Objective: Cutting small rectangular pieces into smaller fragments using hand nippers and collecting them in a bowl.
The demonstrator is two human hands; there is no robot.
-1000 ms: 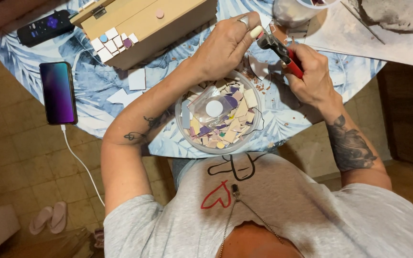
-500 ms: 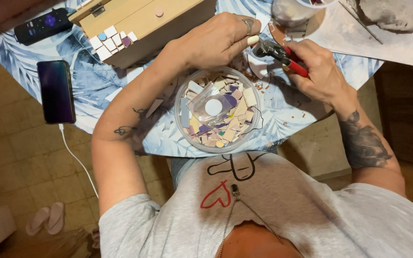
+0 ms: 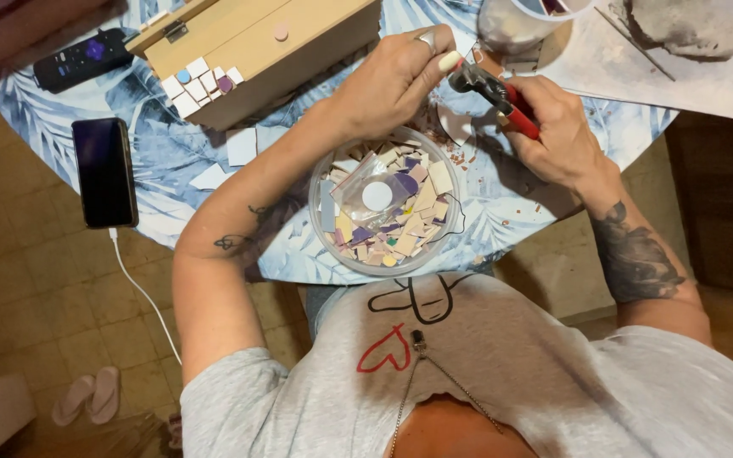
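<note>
above bowl (image 3: 326, 222) rim, right hand (image 3: 553, 127) grips nippers (image 3: 495, 92); left hand (image 3: 392, 78) adjacent

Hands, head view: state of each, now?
Left hand: closed, pinching something small at the nippers' jaws; the piece cannot be made out.
Right hand: closed on the nippers' red handles.

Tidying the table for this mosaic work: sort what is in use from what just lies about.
In use:
left hand, pinching a small piece at the nippers
right hand, gripping the red-handled nippers
clear tub of tile pieces
wooden box with tiles stuck on

Lying about:
phone on its cable
remote control
sandals
</note>
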